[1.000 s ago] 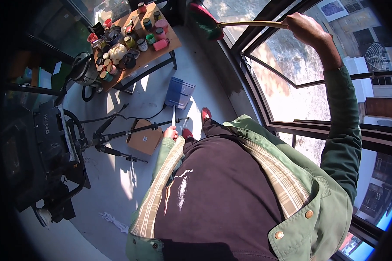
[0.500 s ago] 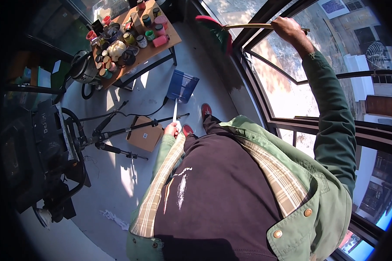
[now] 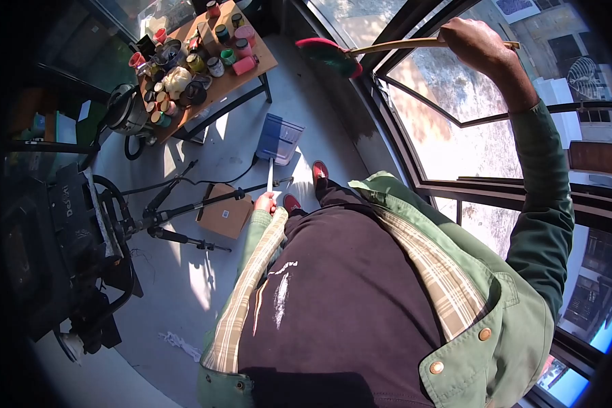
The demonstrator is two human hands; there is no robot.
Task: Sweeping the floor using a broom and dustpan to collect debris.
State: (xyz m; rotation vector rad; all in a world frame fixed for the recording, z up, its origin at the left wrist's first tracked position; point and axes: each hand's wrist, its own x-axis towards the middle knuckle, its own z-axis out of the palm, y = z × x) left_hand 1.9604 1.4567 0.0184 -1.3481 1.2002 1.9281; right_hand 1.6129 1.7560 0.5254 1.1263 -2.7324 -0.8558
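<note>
Up at the upper right, my right hand (image 3: 472, 44) grips the wooden handle of a brush (image 3: 330, 56) with red and green bristles, its head held near the dark window frame. Low in the middle, my left hand (image 3: 265, 202) is closed on the pale handle of a blue dustpan (image 3: 279, 136). The pan is over the grey floor, just beyond my red shoes (image 3: 319, 173); whether it rests on the floor I cannot tell.
A wooden table (image 3: 214, 92) holds several jars and pots at upper left, beside a canister machine (image 3: 126, 109). Left of me are black equipment (image 3: 71, 245) with tripod legs, a cable and a cardboard box (image 3: 221, 221). Glazed frames (image 3: 415, 170) run along my right.
My right hand swung left with the brush, then back right and a little higher than a second ago. The brush head is lower than at first. The dustpan has shifted slightly.
</note>
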